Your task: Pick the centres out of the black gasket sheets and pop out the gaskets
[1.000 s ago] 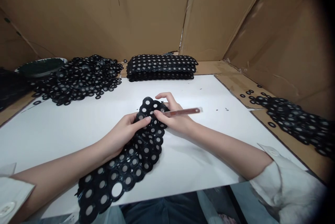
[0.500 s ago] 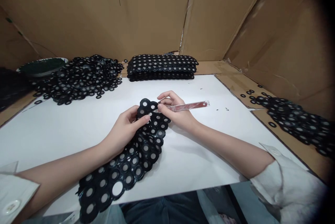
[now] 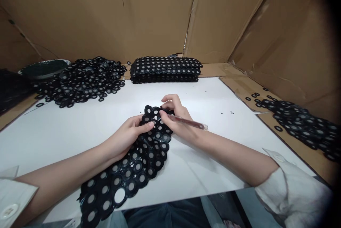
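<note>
A long sheet of joined black rings (image 3: 125, 174) runs from the front table edge up to both hands. My left hand (image 3: 128, 132) is closed on the sheet's left side near its far end, thumb on top, fingers hidden beneath. My right hand (image 3: 181, 121) grips a slim tool with a reddish handle (image 3: 189, 122), which looks wrapped in clear film. The tool's working tip is hidden by my fingers. My right thumb and fingertips are at the sheet's far edge, touching its rings.
A stack of similar ring sheets (image 3: 165, 69) lies at the back of the white tabletop (image 3: 213, 164). Loose black rings form a heap (image 3: 87, 82) at back left beside a bowl (image 3: 44, 68). Another ring pile (image 3: 301, 121) lies right. Cardboard walls (image 3: 160, 18) enclose the table.
The tool's handle end has swung down toward my right wrist. My right fingers have shifted slightly along the sheet's far edge, and the sheet's end has tilted. My left hand keeps its hold.
</note>
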Demonstrator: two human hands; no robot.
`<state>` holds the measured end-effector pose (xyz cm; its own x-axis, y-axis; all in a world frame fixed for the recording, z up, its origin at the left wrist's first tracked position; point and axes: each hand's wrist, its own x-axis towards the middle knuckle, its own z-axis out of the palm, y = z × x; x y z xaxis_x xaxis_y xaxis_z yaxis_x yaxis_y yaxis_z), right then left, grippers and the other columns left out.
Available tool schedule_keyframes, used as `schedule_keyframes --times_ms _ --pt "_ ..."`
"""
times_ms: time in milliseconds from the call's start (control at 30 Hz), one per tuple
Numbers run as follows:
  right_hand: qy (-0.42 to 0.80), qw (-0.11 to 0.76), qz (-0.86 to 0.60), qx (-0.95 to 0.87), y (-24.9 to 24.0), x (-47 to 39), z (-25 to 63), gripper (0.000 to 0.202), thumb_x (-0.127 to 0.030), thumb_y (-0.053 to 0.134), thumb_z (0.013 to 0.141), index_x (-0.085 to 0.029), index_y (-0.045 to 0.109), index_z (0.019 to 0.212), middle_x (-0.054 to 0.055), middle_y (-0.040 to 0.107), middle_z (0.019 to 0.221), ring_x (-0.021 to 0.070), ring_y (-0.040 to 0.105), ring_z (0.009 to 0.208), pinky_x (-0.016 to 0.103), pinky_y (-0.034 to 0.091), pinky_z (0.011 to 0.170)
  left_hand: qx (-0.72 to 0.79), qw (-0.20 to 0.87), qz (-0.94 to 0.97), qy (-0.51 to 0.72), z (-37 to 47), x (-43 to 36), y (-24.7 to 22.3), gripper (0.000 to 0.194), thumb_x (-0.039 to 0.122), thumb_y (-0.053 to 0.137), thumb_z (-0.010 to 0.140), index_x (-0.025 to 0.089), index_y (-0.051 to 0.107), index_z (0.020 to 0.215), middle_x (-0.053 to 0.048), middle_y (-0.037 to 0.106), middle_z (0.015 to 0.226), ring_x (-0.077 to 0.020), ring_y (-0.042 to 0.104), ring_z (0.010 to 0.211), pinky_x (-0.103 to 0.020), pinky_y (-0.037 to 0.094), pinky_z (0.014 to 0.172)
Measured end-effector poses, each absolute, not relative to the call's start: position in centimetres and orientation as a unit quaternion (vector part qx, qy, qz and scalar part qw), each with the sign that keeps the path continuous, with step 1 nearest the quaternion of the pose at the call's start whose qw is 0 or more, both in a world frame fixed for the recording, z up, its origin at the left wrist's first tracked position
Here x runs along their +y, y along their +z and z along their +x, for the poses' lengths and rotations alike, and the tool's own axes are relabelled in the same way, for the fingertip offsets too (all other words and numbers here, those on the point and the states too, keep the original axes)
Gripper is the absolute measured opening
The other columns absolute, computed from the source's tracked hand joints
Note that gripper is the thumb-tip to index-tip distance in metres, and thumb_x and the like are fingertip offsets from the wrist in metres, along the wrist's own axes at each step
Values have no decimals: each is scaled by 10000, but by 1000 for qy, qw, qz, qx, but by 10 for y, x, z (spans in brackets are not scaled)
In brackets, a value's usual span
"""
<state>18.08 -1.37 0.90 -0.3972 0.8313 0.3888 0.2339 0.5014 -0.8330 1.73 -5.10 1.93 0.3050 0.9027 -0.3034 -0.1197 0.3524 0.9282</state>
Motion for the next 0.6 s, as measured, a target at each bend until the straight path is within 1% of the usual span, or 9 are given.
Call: schedule_keyframes --times_ms 100,233,333,467,600 --pt "369 440 -351 -740 7 -9 182 188 -239 468 782 -245 378 947 -1 528 854 111 533 666 273 421 631 467 664 450 372 18 -51 20 243 328 577 764 198 617 965 -32 667 884 -177 594 804 -278 415 718" --pt "458 442 -321 -701 6 -2 185 123 -284 503 780 -207 409 793 -4 548 751 120 553 680 260 425 611 520 594 475 390 18 -51 17 278 418 541 769 186 618 902 -33 657 861 -185 576 793 -279 408 695" --pt "490 456 -315 -673 7 -1 184 181 -327 497 794 -196 412 701 -6 549 692 117 551 671 256 421 608 532 538 504 416 18 -49 14 240 410 554 758 195 594 859 -10 630 833 -166 551 763 -265 398 676" --pt "502 454 -315 -666 7 -4 181 185 -327 509 791 -195 423 694 -12 554 679 109 532 648 252 405 598 522 495 539 438 16 -48 13 171 362 562 763 211 555 844 23 576 796 -134 517 752 -241 380 685" --pt "488 452 -320 -674 5 -5 180 177 -326 506 794 -193 430 705 -14 542 692 106 515 655 248 392 596 512 524 528 430 16 -48 13 159 343 566 760 191 549 803 17 562 772 -130 508 730 -237 375 668"
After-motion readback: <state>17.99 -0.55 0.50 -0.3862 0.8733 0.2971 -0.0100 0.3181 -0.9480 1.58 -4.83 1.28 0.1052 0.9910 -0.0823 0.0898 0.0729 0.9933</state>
